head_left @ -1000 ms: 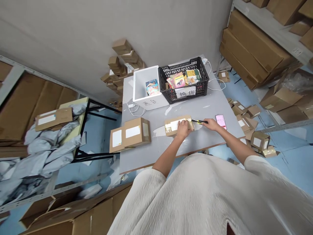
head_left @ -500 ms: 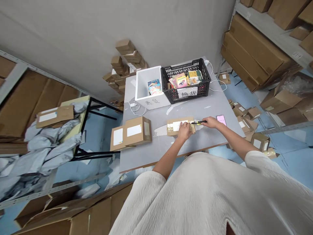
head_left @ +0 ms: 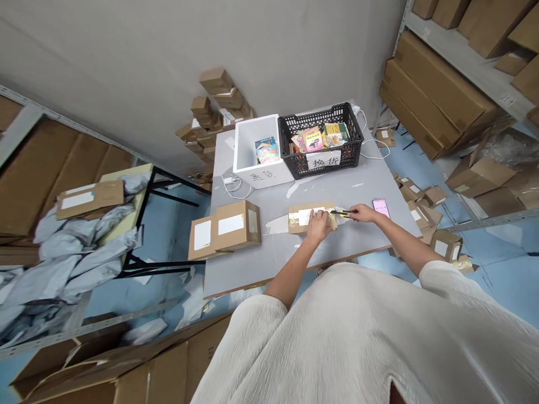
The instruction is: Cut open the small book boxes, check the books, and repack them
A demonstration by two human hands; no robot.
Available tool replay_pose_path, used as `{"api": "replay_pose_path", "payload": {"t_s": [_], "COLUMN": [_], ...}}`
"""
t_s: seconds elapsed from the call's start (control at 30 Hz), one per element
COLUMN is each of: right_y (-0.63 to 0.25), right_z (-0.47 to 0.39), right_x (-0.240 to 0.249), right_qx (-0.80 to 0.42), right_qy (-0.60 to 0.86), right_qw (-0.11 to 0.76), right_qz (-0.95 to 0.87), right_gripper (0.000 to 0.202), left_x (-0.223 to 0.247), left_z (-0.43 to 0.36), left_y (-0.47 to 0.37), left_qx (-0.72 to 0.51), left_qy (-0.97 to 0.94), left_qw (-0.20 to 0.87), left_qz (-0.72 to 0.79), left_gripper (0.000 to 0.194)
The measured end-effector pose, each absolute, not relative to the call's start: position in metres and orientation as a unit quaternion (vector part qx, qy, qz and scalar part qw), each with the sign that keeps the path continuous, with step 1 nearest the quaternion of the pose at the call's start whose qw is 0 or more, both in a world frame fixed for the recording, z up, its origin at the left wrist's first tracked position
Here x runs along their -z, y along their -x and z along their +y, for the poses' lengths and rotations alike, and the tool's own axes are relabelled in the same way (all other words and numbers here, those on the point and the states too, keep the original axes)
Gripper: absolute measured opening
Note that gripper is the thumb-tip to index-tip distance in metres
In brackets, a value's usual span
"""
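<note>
Our left hand (head_left: 319, 225) open atop a taped carton (head_left: 302, 219), our right hand (head_left: 362, 213) gripping a cutter (head_left: 343, 212), on the bench (head_left: 248, 266) mid-frame.

"What's on the grey rectangular worktop (head_left: 248, 269)?"
"A white open-topped box (head_left: 275, 178), black plastic crate (head_left: 297, 165), taped brown cardboard parcel (head_left: 298, 221), two brown cardboard boxes (head_left: 230, 239), pink-screened phone (head_left: 381, 208)."
"Pale patch (head_left: 276, 225)?"
"Perhaps paper; hard to tell."

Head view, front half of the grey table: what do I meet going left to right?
White-labelled brown cardboard box, second white-labelled brown cardboard box, taped brown cardboard parcel, slim black-and-yellow cutter, right hand, pink-screened phone.
</note>
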State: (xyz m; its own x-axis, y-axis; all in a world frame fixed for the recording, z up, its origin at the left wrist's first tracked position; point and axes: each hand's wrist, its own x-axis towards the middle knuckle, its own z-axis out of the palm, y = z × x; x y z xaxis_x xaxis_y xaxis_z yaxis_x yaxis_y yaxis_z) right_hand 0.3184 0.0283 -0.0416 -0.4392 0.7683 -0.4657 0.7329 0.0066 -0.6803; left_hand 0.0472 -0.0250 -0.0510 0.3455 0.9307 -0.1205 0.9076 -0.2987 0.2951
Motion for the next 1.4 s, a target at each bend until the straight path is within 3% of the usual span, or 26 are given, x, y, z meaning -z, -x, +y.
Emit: {"api": "replay_pose_path", "payload": {"t_s": [0.17, 0.33, 0.47, 0.6, 0.7, 0.8, 1.2, 1.4], "right_y": [-0.329, -0.321, -0.306, -0.308, -0.314, -0.317, -0.326, -0.319], "right_z": [0.022, 0.038, 0.05, 0.046, 0.038, 0.032, 0.038, 0.024], "right_x": [0.046, 0.036, 0.027, 0.025, 0.03, 0.035, 0.025, 0.037], "right_qx": [-0.495, -0.332, -0.256, -0.345, -0.473, -0.526, -0.505, -0.493], "right_qy": [0.53, 0.537, 0.51, 0.517, 0.521, 0.521, 0.499, 0.527], "right_qw": [0.008, -0.005, -0.028, -0.051, -0.055, -0.045, -0.074, -0.016], "right_qz": [-0.688, -0.775, -0.821, -0.782, -0.708, -0.67, -0.7, -0.692], "right_gripper": [0.05, 0.026, 0.019, 0.022, 0.034, 0.044, 0.042, 0.042], "left_x": [0.053, 0.056, 0.055, 0.053, 0.052, 0.052, 0.056, 0.053], "left_z": [-0.025, -0.023, -0.024, -0.028, -0.029, -0.03, -0.029, -0.028], "left_y": [-0.048, -0.049, -0.048, -0.046, -0.046, -0.046, -0.046, -0.046], "left_qx": [-0.037, -0.03, -0.034, -0.039, -0.041, -0.04, -0.031, -0.033], "left_qy": [-0.803, -0.805, -0.807, -0.81, -0.81, -0.808, -0.807, -0.811], "left_qw": [0.157, 0.156, 0.154, 0.148, 0.153, 0.157, 0.164, 0.168], "left_qz": [0.573, 0.571, 0.569, 0.567, 0.565, 0.567, 0.566, 0.56], "left_gripper": [0.065, 0.063, 0.064, 0.063, 0.064, 0.064, 0.068, 0.07]}}
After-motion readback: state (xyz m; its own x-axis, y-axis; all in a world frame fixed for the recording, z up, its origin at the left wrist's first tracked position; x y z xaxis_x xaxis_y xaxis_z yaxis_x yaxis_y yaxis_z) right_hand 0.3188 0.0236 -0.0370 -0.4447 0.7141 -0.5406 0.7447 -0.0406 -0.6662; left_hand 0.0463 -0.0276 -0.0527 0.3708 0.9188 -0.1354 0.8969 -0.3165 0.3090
